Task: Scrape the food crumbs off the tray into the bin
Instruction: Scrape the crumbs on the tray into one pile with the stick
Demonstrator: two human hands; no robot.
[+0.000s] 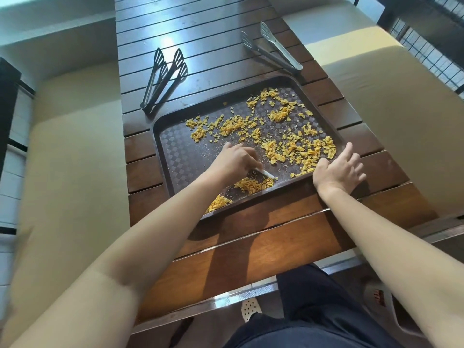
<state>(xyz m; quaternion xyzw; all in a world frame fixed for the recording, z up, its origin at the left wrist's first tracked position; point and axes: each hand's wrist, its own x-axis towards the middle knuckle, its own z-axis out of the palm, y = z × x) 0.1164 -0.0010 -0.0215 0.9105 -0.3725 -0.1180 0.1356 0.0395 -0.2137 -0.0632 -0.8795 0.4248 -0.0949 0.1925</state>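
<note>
Brown checkered tray (180, 151) sits angled on the slatted wooden table (251, 247), near the person's edge. Yellow-orange food crumbs (296, 146) scattered across most of it, thickest toward the right side, with a small heap at the near rim below the left hand. Left hand (234, 162) is over the tray middle, fingers curled around a thin white scraper (266, 174), whose tip touches the tray surface just beside the near heap. Right hand (339, 169) rests on the tray's near right corner, fingers spread and fairly straight, gripping nothing. Black tongs (163, 79) lie on the table beyond the tray's far left corner; metal tongs (273, 49) lie beyond its far right corner. No bin visible.
</note>
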